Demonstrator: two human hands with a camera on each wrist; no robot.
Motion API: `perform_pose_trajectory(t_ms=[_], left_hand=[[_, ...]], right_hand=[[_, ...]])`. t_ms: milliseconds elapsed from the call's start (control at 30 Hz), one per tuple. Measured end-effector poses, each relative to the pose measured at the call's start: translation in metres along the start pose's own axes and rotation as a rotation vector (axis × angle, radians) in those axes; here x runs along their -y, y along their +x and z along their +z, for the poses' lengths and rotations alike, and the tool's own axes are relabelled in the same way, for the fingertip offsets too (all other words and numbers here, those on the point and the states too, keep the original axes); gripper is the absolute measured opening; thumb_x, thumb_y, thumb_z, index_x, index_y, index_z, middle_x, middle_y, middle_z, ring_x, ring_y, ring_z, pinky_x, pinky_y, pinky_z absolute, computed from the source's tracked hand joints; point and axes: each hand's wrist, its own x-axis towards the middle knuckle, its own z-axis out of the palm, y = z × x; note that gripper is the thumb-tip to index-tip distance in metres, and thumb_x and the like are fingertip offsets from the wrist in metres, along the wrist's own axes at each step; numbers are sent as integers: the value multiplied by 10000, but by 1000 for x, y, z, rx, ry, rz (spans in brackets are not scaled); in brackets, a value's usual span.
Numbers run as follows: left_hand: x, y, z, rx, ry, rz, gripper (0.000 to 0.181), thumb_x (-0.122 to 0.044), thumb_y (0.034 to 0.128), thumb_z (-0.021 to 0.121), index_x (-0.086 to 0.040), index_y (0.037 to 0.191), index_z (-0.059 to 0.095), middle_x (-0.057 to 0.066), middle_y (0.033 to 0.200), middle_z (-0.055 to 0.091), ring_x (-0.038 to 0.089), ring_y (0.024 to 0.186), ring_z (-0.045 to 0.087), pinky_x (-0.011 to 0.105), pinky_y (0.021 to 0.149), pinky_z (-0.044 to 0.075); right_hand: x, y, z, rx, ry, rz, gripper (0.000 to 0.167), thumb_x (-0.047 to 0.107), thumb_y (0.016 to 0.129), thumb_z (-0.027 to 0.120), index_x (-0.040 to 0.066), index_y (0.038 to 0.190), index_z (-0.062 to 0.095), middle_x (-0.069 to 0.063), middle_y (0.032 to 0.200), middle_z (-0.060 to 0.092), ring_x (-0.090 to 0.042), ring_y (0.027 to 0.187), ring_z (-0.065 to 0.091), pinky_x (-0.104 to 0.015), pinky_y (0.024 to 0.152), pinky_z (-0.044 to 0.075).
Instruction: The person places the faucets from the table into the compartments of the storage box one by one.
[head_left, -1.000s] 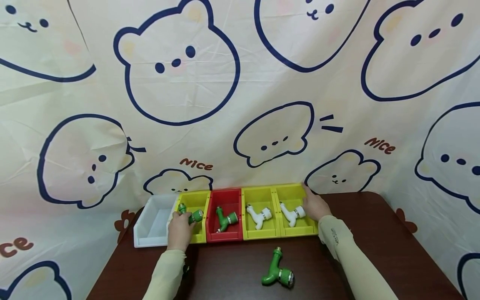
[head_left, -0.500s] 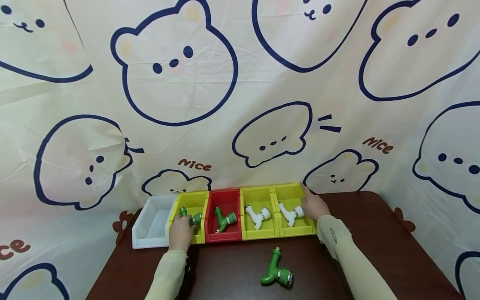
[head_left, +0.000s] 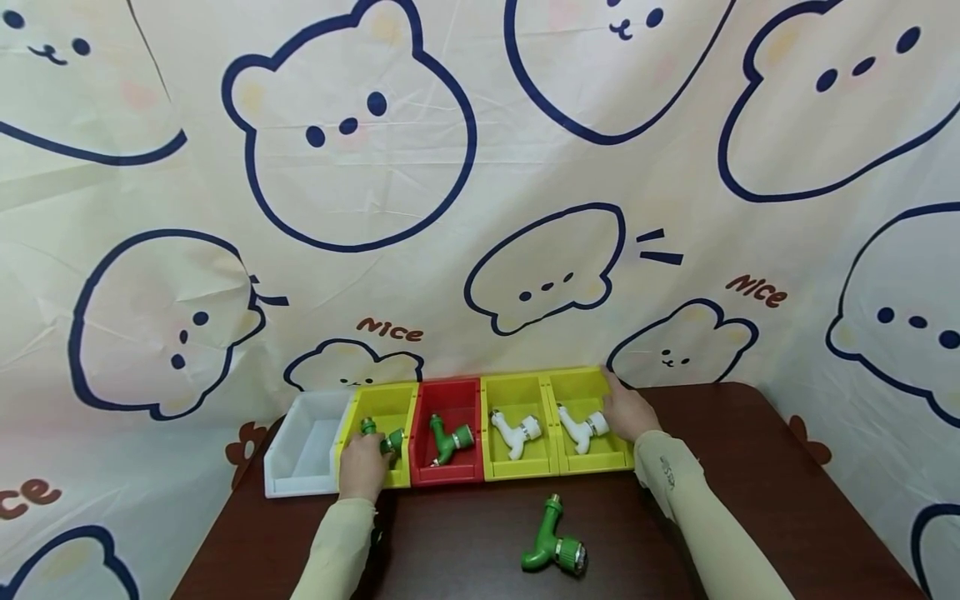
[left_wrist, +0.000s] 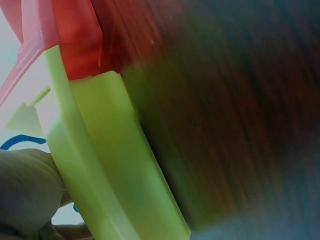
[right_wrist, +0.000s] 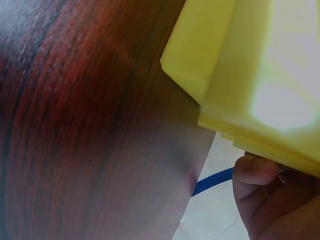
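Note:
My left hand (head_left: 362,468) reaches over the front of the left yellow bin (head_left: 390,397) and holds a green faucet (head_left: 393,442) low inside it. The fingertips are partly hidden there. In the left wrist view, part of that hand (left_wrist: 27,187) shows beside the yellow wall. My right hand (head_left: 628,413) grips the far right side of the rightmost yellow bin (head_left: 579,382). Its curled fingers show against the bin's edge in the right wrist view. That bin has a white faucet (head_left: 582,428) lying in it.
A white bin (head_left: 303,446) stands at the row's left end. Between the yellow bins, a red bin (head_left: 463,392) holds another green faucet (head_left: 450,440). A further yellow bin (head_left: 517,387) holds a white faucet (head_left: 516,433). One green faucet (head_left: 553,543) lies on the dark wooden table (head_left: 450,550).
My left hand has lowered the green faucet slightly, further into the left yellow bin. My right hand stays at the right bin. The view has shifted a little.

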Motion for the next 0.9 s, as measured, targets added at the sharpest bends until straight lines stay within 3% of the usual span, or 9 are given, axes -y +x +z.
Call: perform_pose_trajectory(t_ms=[500, 733, 900], left_hand=[[0, 3, 0, -8, 2, 19, 190, -57, 832, 822, 45, 987, 782, 261, 932, 746, 431, 876, 696, 558, 785, 563], [-1, 3, -1, 15, 2, -5, 167, -61, 841, 816, 36, 973, 781, 263, 931, 740, 437, 881, 696, 557, 793, 566], [-2, 3, -3, 28, 10, -9, 183, -59, 842, 813, 40, 992, 783, 256, 945, 748, 429, 883, 702, 550, 792, 569]], right_hand=[[-2, 2, 2, -2, 2, 17, 619, 196, 1095, 390, 163, 1674, 172, -89, 620, 543, -190, 481, 413, -346, 504, 390], [-1, 2, 3, 1, -9, 28, 620, 192, 1093, 395, 156, 1671, 176, -113, 730, 613, -214, 544, 471, -352, 557, 411], [0, 0, 2, 2, -2, 28, 621, 199, 1094, 390, 160, 1674, 169, -89, 628, 553, -197, 491, 433, -350, 518, 399]])
